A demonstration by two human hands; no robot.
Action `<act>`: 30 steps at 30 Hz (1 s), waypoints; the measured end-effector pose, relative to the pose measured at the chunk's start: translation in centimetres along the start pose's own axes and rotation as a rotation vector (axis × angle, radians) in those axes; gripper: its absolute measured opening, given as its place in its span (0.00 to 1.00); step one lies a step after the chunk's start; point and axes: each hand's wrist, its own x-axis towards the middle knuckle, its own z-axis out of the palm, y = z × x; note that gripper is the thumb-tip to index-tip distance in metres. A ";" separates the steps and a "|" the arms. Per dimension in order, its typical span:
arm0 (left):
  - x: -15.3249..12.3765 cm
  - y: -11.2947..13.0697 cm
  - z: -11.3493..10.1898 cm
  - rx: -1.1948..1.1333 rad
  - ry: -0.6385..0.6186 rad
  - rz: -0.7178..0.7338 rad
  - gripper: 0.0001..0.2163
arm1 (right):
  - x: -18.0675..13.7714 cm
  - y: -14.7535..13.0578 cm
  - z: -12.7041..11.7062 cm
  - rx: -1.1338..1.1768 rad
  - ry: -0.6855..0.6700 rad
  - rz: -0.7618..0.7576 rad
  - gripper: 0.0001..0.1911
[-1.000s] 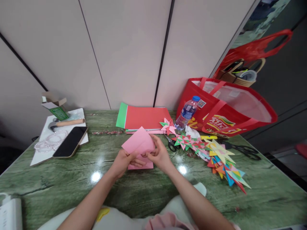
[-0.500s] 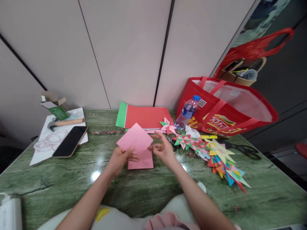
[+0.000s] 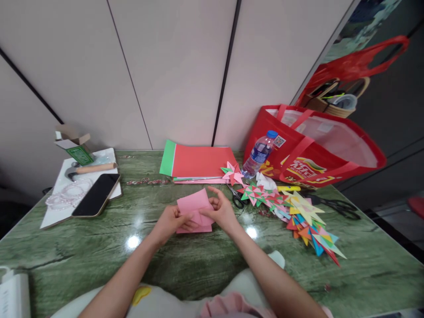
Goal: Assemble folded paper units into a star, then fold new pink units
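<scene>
A sheet of pink paper (image 3: 192, 201) is held up between my two hands over the middle of the table. My left hand (image 3: 172, 222) pinches its lower left part, thumb on top. On the right edge my right hand (image 3: 222, 211) grips the same sheet with thumb and fingers. Below it, another pink paper (image 3: 198, 229) lies flat on the table, partly hidden by the held sheet and my fingers. Beyond my hands is a stack of coloured paper, its red sheet (image 3: 203, 161) on top, with a folded paper star (image 3: 232, 173) at its right corner.
To the right lie small scissors (image 3: 237, 198), folded paper stars (image 3: 303, 221), black scissors (image 3: 344, 208), a water bottle (image 3: 258, 155) and a red bag (image 3: 298, 150). On the left, a phone (image 3: 96, 195) and a hammer (image 3: 92, 169) rest on a white board (image 3: 53, 217).
My right hand has closed on the pink sheet's right edge. The sheet has turned from a diamond to nearly square-on and come lower and nearer.
</scene>
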 end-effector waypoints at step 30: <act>0.4 -0.2 -0.3 -0.070 0.228 0.184 0.15 | -0.4 -0.4 0.4 -0.115 -0.060 -0.105 0.12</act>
